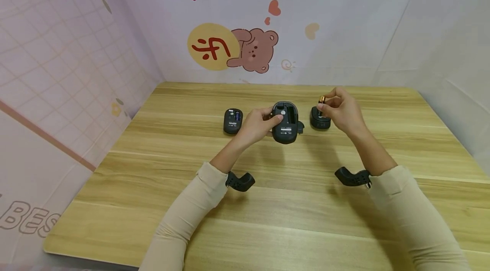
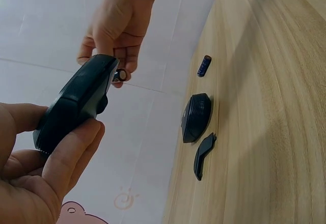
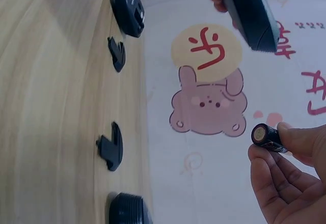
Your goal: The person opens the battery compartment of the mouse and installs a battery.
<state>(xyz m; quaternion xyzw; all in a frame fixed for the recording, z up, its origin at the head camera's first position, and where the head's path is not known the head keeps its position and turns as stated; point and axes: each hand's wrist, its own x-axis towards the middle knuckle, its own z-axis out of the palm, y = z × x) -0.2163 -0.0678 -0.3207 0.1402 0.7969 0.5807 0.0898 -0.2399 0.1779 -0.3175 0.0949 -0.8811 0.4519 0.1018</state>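
My left hand [image 1: 255, 126] holds a black computer mouse [image 1: 285, 134] above the table, its underside toward me and its battery slot [image 1: 292, 114] uncovered. In the left wrist view, the thumb and fingers grip this mouse [image 2: 76, 102] by its sides. To the right, my right hand [image 1: 346, 112] pinches a small battery [image 1: 322, 100] with a copper-coloured end. The right wrist view shows that battery [image 3: 268, 138] between thumb and fingers, apart from the held mouse [image 3: 249, 12]. In the head view the right hand appears just over another black mouse [image 1: 320, 124].
A third mouse [image 1: 232, 122] lies underside up at the left, a blue battery [image 1: 237, 116] in its slot. Two black covers [image 3: 116, 54], [image 3: 110, 147] rest on the table [image 3: 56, 112]. Another battery [image 2: 204, 66] lies near the right-hand mouse [image 2: 196, 117]. A printed cloth hangs behind.
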